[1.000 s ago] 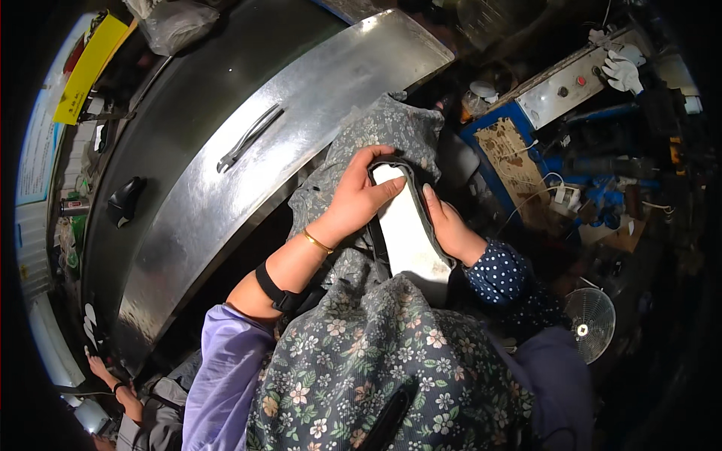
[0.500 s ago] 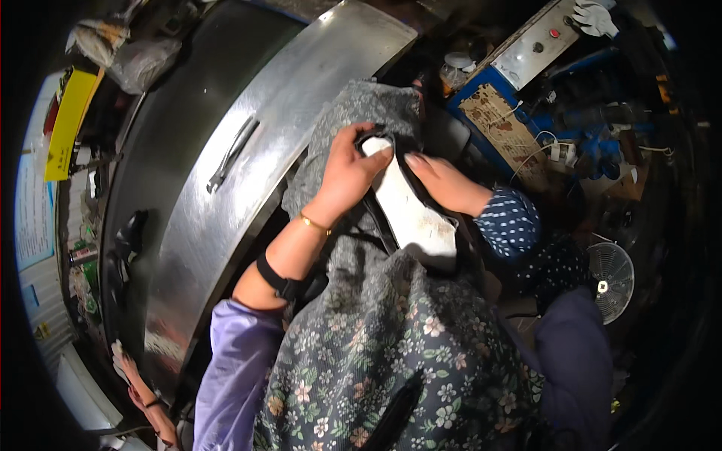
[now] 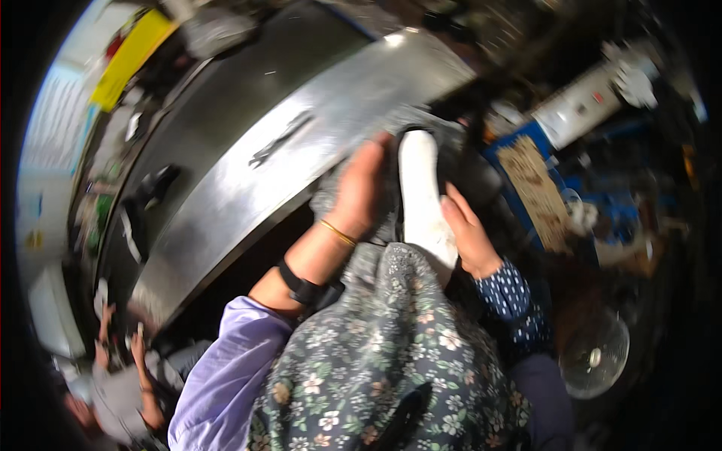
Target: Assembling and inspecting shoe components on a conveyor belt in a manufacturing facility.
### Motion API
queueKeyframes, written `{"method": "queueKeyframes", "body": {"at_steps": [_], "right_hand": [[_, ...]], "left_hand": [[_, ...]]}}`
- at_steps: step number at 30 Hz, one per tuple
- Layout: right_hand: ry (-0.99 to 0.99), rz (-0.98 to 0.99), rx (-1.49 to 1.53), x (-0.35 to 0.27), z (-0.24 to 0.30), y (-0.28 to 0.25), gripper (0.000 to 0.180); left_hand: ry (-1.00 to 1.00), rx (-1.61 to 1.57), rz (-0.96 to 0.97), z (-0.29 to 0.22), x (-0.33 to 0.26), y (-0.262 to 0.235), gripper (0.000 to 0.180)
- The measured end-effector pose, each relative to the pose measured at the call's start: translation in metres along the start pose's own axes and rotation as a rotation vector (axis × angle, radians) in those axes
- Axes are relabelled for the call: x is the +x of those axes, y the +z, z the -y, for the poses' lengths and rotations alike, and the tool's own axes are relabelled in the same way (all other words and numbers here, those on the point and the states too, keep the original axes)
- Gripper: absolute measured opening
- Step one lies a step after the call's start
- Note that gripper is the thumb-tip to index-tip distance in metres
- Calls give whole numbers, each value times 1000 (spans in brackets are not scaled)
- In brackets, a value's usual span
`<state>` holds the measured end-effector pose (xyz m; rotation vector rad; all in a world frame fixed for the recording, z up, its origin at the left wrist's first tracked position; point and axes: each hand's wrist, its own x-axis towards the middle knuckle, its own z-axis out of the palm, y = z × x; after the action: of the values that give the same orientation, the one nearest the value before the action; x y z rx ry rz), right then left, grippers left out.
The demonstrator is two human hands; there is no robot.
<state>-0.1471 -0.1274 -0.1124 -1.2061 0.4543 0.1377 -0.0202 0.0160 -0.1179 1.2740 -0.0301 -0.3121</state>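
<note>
Frame is motion-blurred. White shoe sole (image 3: 423,197) stands on edge between the 2 hands, long axis running away from the person, dark upper around its far end. Left hand (image 3: 362,189) lies flat against the sole's left side, fingers stretched toward the far end, not curled; gold bangle (image 3: 338,232) and black wristband (image 3: 299,283) on that forearm. Right hand (image 3: 468,233) presses the sole's right side near its near end, fingers extended up along the edge, partly open. Sole's near end sits just above the floral garment (image 3: 383,353). Grey fabric (image 3: 331,197) under the left hand. Steel cabinet (image 3: 248,173) to the left, small fan (image 3: 594,353) lower right, well apart.
</note>
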Motion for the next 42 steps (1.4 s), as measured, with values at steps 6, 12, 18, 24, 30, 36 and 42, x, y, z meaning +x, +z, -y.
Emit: {"method": "queueKeyframes", "body": {"at_steps": [6, 12, 18, 24, 30, 36, 42], "right_hand": [[-225, 21, -487, 23, -1, 65, 63], [-288, -123, -284, 39, -20, 58, 68], [-130, -88, 104, 31, 5, 79, 67], [-465, -207, -467, 40, -13, 75, 69], [-361, -55, -211, 31, -9, 78, 68], [-411, -121, -371, 33, -14, 74, 66], [-472, -48, -403, 33, -17, 68, 65]], "left_hand": [[20, 1703, 306, -102, -15, -13, 23], [288, 1294, 686, -91, 28, -38, 29], [67, 998, 305, -58, -40, -68, 46], [747, 1751, 74, -44, -33, -42, 31], [-172, 350, 129, -10, -36, -80, 52], [325, 1463, 7, -50, -39, -42, 29], [177, 542, 133, -27, -3, -57, 43]]}}
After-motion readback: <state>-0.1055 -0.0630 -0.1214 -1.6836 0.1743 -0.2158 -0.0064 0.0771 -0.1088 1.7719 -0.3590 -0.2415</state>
